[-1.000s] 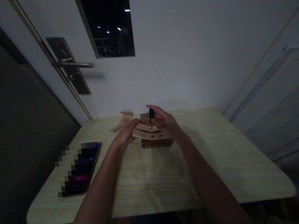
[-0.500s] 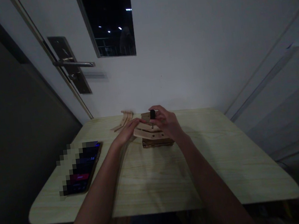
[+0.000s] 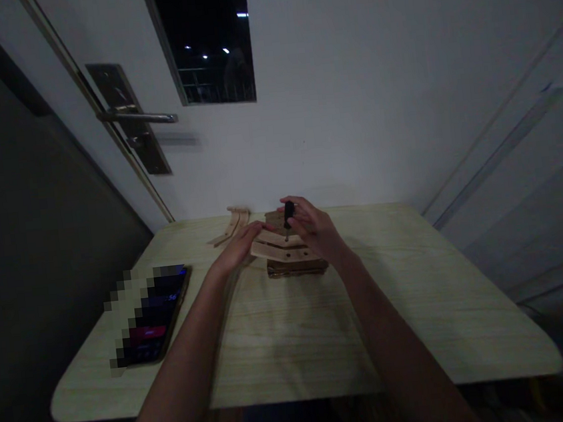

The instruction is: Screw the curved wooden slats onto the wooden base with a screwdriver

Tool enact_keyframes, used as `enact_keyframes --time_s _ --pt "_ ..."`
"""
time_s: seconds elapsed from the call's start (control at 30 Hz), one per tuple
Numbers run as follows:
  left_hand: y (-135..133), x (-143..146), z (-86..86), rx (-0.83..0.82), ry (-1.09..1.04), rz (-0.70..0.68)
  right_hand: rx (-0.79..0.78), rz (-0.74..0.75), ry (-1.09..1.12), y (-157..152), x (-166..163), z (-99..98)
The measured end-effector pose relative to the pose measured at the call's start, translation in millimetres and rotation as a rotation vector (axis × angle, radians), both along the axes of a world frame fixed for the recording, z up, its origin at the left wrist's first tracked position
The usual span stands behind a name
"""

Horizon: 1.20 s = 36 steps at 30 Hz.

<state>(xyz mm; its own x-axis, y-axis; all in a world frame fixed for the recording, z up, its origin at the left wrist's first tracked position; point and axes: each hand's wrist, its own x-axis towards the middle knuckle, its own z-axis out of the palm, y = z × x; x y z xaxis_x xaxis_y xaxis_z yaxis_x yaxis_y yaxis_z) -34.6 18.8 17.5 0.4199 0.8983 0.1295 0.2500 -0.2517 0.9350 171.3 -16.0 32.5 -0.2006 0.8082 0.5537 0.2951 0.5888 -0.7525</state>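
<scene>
A stack of curved wooden pieces (image 3: 286, 256) lies at the far middle of the pale wooden table (image 3: 300, 343). My right hand (image 3: 314, 231) is closed around a small black-handled screwdriver (image 3: 288, 214) that stands upright with its tip on the top wooden piece. My left hand (image 3: 238, 249) rests against the left end of that top piece and holds it steady, fingers laid along it. Two more curved wooden strips (image 3: 233, 226) lie loose just behind my left hand.
A phone (image 3: 154, 315) with a lit screen lies at the table's left. Behind the table stands a white door with a metal lever handle (image 3: 138, 117) and a dark window pane (image 3: 206, 41). The room is dim.
My right hand's fingers have closed from spread to wrapped around the screwdriver handle. The left hand and the wooden stack have stayed put.
</scene>
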Motion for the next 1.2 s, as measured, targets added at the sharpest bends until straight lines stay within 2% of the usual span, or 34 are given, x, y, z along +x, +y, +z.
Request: enact_keyframes --time_s 0.27,0.53,0.8,1.0,1.2 --pt "-3 1 3.2 0.005 -0.003 0.001 -0.025 0.039 -0.017 0 2 2.1" --pt "-3 0 2.1 0.054 0.008 -0.005 0.031 0.038 -0.023 3 0 2.6" --pt "1 0 -0.2 0.023 -0.013 -0.024 -0.009 -0.078 -0.010 4 -5 2.7" --pt "1 0 1.4 0.026 0.024 0.002 -0.016 -0.259 -0.169 2 -9 14.8" --pt "2 -1 -1.5 0.067 0.018 0.009 0.000 -0.250 -0.251 3 -11 23.6"
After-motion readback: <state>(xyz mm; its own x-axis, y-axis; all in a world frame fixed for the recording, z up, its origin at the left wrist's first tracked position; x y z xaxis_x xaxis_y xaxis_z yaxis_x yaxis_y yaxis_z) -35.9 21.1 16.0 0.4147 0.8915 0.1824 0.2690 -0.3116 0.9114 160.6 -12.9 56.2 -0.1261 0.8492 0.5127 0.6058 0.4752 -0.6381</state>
